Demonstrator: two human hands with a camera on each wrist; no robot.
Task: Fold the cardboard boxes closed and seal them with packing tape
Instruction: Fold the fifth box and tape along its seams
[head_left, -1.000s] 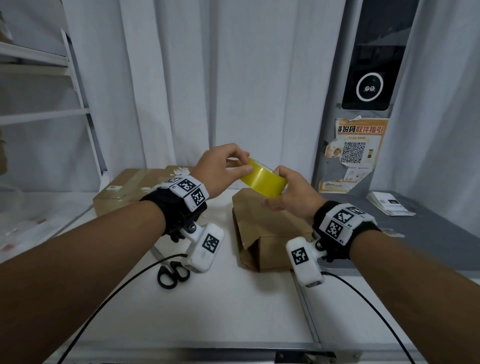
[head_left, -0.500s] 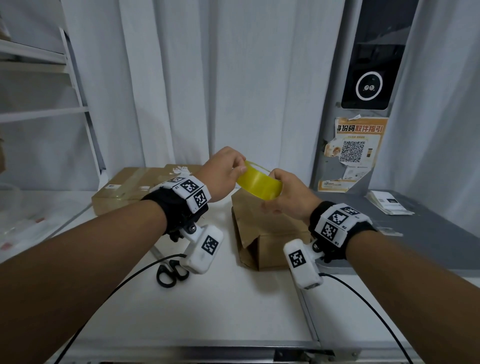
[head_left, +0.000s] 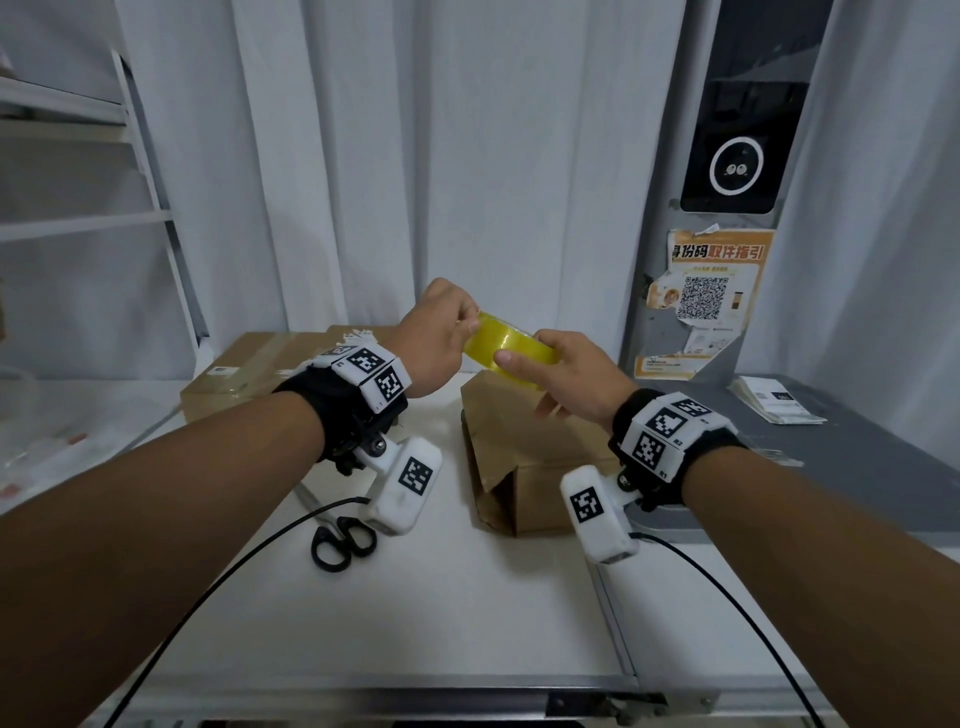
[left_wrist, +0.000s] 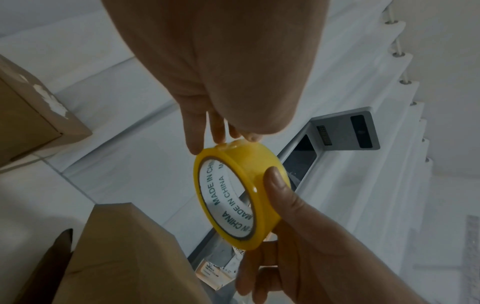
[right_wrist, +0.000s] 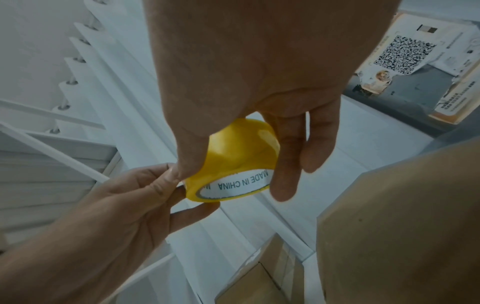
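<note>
A yellow roll of packing tape (head_left: 506, 345) (left_wrist: 241, 191) (right_wrist: 233, 164) is held in the air above a brown cardboard box (head_left: 524, 441) standing on the white table. My right hand (head_left: 566, 364) grips the roll, thumb on its outer band and fingers around the far side. My left hand (head_left: 441, 332) pinches the roll's left edge with its fingertips (left_wrist: 197, 142). A second box (head_left: 249, 374), closed and taped, lies at the back left.
Black-handled scissors (head_left: 343, 543) lie on the white table (head_left: 467, 597) left of the near box. A grey counter (head_left: 857, 467) with a stack of papers (head_left: 774, 402) is at the right. White shelving stands at the left, curtains behind.
Both hands with the tape roll have shifted slightly left and up. My left fingers closed in from the roll's top to its left edge.
</note>
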